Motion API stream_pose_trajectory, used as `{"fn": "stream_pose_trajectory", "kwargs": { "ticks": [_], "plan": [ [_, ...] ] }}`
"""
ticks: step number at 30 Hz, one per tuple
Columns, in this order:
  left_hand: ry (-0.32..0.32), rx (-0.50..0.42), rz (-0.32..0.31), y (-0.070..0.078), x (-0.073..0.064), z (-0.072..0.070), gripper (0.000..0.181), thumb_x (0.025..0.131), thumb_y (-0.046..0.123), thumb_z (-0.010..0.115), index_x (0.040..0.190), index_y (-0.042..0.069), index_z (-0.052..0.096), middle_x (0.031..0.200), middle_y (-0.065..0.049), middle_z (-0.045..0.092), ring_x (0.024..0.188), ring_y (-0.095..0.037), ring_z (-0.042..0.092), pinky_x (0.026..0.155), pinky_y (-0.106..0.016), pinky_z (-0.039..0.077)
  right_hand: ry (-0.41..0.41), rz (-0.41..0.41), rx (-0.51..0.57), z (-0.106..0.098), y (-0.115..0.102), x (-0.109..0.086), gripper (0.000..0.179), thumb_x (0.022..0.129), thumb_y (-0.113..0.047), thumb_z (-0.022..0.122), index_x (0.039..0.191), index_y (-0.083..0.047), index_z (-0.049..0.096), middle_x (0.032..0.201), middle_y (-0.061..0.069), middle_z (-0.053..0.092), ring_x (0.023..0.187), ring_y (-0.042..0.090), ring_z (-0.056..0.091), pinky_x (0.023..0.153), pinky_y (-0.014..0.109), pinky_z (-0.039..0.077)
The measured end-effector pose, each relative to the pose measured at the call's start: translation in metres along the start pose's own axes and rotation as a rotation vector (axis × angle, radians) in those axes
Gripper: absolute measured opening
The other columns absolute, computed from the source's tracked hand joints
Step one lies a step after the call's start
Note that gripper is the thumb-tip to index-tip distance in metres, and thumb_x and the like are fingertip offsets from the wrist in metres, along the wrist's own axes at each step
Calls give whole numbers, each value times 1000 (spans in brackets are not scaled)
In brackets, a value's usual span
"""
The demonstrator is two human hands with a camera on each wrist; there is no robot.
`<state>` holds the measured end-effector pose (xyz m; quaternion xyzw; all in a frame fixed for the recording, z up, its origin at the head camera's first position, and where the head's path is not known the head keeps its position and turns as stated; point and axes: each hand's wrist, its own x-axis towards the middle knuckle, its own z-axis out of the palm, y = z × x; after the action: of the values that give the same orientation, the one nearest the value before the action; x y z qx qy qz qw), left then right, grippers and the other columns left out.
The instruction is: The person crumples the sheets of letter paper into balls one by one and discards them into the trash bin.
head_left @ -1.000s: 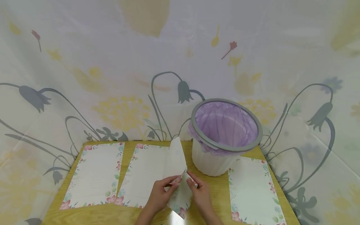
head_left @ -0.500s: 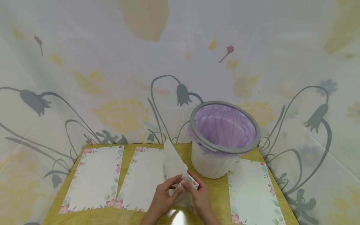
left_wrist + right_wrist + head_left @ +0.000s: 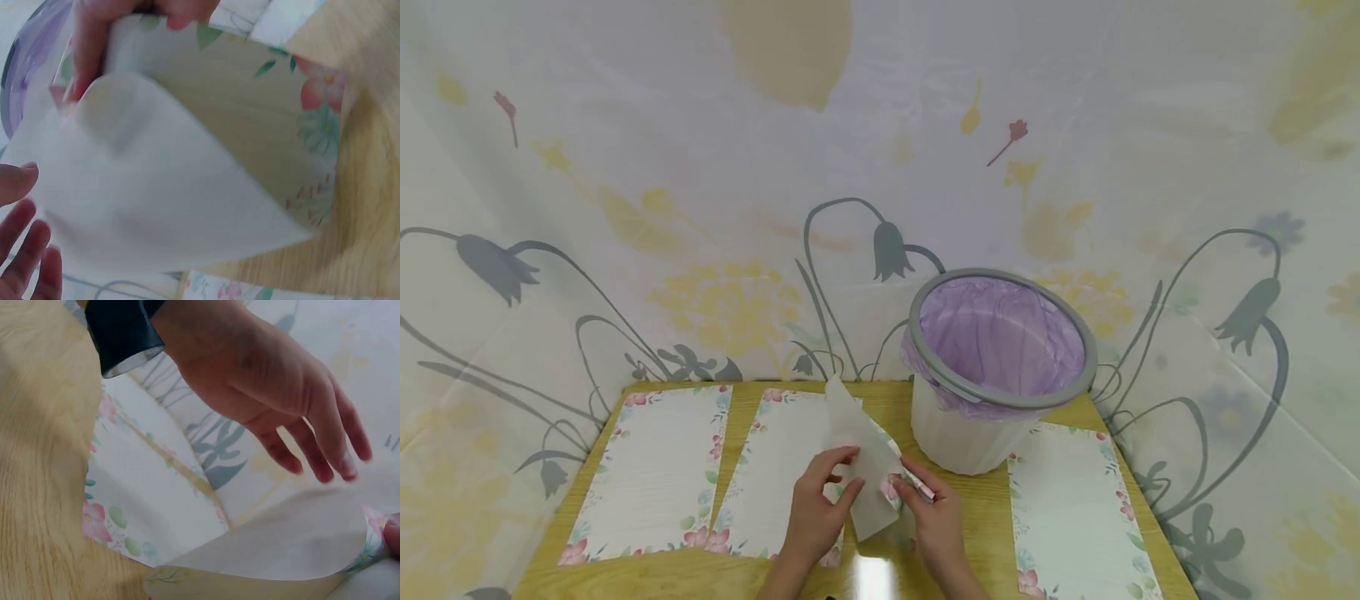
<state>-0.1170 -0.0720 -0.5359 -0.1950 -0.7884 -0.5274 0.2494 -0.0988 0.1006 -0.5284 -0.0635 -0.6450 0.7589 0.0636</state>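
Note:
A floral-bordered sheet of paper point(image 3: 868, 467) is raised over the table, its plain back curling across and a printed corner showing. My right hand point(image 3: 936, 508) pinches it at its right edge, where a folded strip lies between thumb and fingers. Just left of the sheet is my left hand point(image 3: 820, 504), thumb and fingers spread apart and loosely bent. The right wrist view shows this left hand point(image 3: 269, 387) holding nothing, fingertips close above the curled paper point(image 3: 281, 537). In the left wrist view the right fingers point(image 3: 90, 50) grip the paper's upper edge.
Behind the hands stands a white bin point(image 3: 958, 437) with a grey rim and purple liner. Floral-bordered sheets lie on the wooden table: one at far left point(image 3: 651, 471), one partly under the hands point(image 3: 775, 475), one at right point(image 3: 1075, 508). A printed curtain point(image 3: 737, 167) hangs behind.
My left hand has let go of the paper and drawn away to the left. The sheet has turned, its tall flap leaning further left, while my right hand keeps its pinch.

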Motion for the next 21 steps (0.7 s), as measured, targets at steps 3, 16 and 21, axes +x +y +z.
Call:
{"fn": "stream_pose_trajectory", "kwargs": {
  "ticks": [3, 16, 21],
  "plan": [
    [57, 60, -14, -5, 5, -10, 57, 80, 4, 83, 132, 11, 61, 137, -6, 56, 117, -23, 54, 77, -33, 52, -19, -53, -24, -3, 1, 1, 31, 85, -3, 77, 113, 7, 70, 110, 12, 72, 92, 16, 69, 80, 26, 56],
    [-131, 18, -72, -9, 16, -27, 77, 79, 16, 85, 148, 17, 49, 151, -2, 47, 135, -26, 44, 94, -54, 49, -72, -69, -46, -9, 6, 0, 20, 82, 7, 75, 100, 12, 72, 102, 12, 73, 92, 14, 69, 78, 28, 58],
    [-189, 11, 8, -11, 10, -22, 60, 81, 22, 84, 137, 17, 61, 142, -2, 56, 133, -28, 47, 101, -57, 43, -58, -21, -70, -6, 4, 4, 24, 84, 1, 77, 106, 9, 72, 104, 7, 74, 91, 14, 69, 78, 26, 57]
  ]
}}
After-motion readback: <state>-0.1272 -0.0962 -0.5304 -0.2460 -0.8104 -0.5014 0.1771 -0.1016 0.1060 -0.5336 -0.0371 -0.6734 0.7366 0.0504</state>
